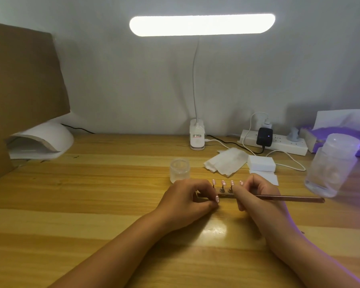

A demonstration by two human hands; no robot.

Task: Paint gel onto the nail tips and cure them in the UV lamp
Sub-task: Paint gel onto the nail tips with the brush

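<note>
A dark strip holder (224,195) with several pink nail tips (222,182) on small stands lies on the wooden table (92,194), between my hands. My left hand (187,199) pinches one pink nail tip (217,199) lifted off the row. My right hand (256,198) grips a thin brown gel brush (289,198), its handle pointing right and its tip hidden near the holder. A small frosted gel jar (179,170) stands just behind my left hand. The white UV lamp (42,140) sits at the far left, its opening facing right.
A brown cardboard sheet (23,84) leans over the UV lamp. A white clip desk lamp (197,138) stands at the back, with a power strip (274,143), crumpled tissue (227,161), white pads (261,163) and a clear plastic jar (330,165) to the right.
</note>
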